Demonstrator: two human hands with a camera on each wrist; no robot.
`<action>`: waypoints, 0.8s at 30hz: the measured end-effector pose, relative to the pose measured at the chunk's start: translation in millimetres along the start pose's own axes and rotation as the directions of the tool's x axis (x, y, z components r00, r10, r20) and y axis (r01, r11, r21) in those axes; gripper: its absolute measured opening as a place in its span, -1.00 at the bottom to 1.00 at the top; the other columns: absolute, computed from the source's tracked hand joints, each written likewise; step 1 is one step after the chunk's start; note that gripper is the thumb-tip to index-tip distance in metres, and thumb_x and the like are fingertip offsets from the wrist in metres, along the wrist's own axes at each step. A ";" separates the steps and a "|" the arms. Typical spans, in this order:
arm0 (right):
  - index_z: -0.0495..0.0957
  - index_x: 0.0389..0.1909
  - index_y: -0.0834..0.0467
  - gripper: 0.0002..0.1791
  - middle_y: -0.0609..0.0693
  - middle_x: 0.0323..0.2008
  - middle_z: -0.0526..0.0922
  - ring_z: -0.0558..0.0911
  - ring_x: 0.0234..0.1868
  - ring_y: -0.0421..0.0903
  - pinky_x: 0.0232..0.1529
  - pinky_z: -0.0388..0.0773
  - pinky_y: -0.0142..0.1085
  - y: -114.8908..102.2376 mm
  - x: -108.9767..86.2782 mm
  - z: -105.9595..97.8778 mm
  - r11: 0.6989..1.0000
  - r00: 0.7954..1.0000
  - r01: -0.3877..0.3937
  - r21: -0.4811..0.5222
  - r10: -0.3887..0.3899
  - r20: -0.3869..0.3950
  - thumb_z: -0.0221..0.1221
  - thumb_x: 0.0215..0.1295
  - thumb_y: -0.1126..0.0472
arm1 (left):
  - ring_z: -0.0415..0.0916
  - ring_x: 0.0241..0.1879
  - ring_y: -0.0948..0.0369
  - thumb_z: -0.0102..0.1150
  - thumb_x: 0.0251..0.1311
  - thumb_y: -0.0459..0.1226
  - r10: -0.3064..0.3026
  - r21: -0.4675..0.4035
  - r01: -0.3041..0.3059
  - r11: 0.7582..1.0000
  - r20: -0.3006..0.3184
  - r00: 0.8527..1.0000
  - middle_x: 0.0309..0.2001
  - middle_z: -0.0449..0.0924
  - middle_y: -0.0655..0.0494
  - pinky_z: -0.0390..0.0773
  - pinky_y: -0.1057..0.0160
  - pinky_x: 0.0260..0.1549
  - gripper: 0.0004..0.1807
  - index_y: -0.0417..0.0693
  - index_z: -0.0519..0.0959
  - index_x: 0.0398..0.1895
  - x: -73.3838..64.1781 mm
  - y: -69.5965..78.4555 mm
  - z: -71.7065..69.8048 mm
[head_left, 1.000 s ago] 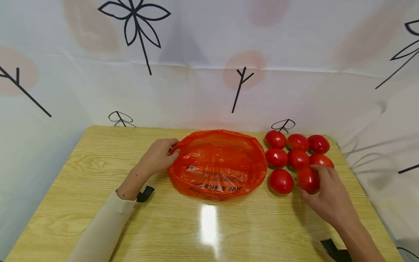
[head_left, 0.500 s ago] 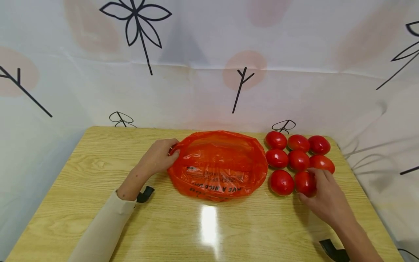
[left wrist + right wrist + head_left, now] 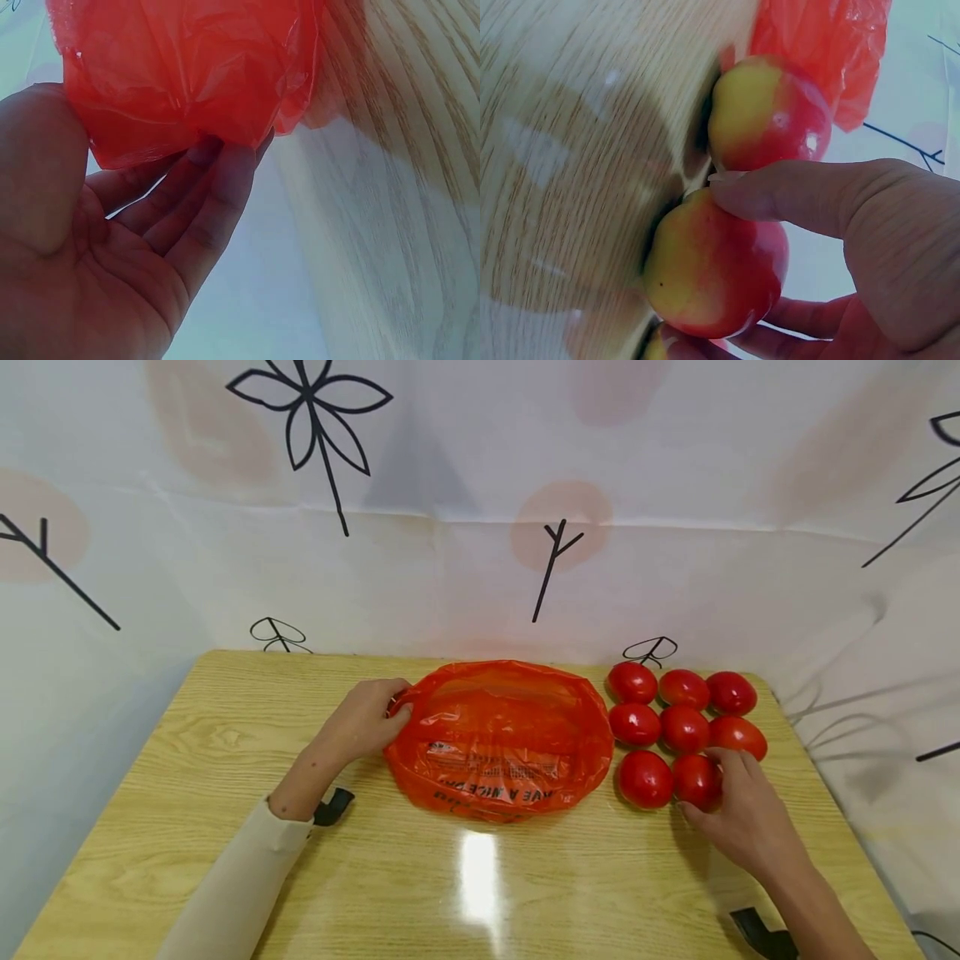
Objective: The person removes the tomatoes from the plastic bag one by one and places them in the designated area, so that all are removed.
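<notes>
An orange-red plastic bag (image 3: 495, 735) with dark print lies with its mouth spread at the middle of the table. My left hand (image 3: 362, 720) holds the bag's left rim; in the left wrist view, fingers reach under the bag's edge (image 3: 187, 82) with the thumb at its side. To the right of the bag, glossy red apples stand in rough rows. My right hand (image 3: 750, 818) grips the front-row apple (image 3: 696, 781), thumb on its near side and fingers behind. Its yellow-and-red skin shows in the right wrist view (image 3: 720, 262), close beside another apple (image 3: 769, 116).
Several more apples (image 3: 683, 728) sit behind and beside the gripped one, towards the table's back right corner. The wooden table (image 3: 375, 885) ends at a pale patterned cloth (image 3: 450, 577). Dark straps (image 3: 761, 933) show near both wrists.
My right hand has shifted slightly left and nearer with its apple, bringing it down beside the front-left apple. My left hand and the bag have stayed in place.
</notes>
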State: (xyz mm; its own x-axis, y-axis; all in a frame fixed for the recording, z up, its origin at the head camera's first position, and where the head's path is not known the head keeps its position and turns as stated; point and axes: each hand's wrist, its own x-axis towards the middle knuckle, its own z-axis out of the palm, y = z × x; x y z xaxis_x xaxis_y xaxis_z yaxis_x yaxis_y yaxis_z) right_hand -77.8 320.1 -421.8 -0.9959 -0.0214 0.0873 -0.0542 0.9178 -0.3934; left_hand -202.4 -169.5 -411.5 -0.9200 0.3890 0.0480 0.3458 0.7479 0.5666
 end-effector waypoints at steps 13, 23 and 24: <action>0.27 0.32 0.51 -0.06 0.53 0.16 0.35 0.40 0.09 0.46 0.00 0.51 0.45 -2.0 0.8 -6.6 1.000 0.998 -0.015 0.000 0.015 0.063 0.57 0.00 0.26 | 0.65 -0.15 0.07 0.21 0.50 -0.16 -0.021 -0.023 0.021 1.000 0.013 1.000 -0.05 0.74 -0.02 0.73 0.07 -0.14 -0.65 -0.19 0.65 0.17 -0.5 0.4 -1.6; 0.28 0.38 0.48 -0.09 0.52 0.26 0.36 0.33 0.23 0.49 0.02 0.42 0.48 -3.7 -2.7 -26.6 0.997 0.996 0.060 0.053 -0.063 0.060 0.54 0.18 0.13 | 0.64 0.03 0.04 0.09 0.57 0.09 -0.031 -0.067 0.029 0.997 -0.023 0.999 0.09 0.71 0.03 0.69 -0.02 0.01 -0.51 -0.09 0.66 0.21 -3.2 -3.3 -11.1; 0.28 0.38 0.47 -0.10 0.52 0.26 0.36 0.33 0.23 0.50 0.03 0.41 0.49 -4.3 -0.9 -28.0 0.997 0.997 0.061 0.054 -0.063 0.051 0.53 0.22 0.11 | 0.63 0.05 0.03 0.07 0.58 0.09 -0.031 -0.075 0.029 0.997 -0.032 0.999 0.10 0.70 0.02 0.69 -0.03 0.02 -0.50 -0.09 0.66 0.22 -3.5 -4.3 -12.0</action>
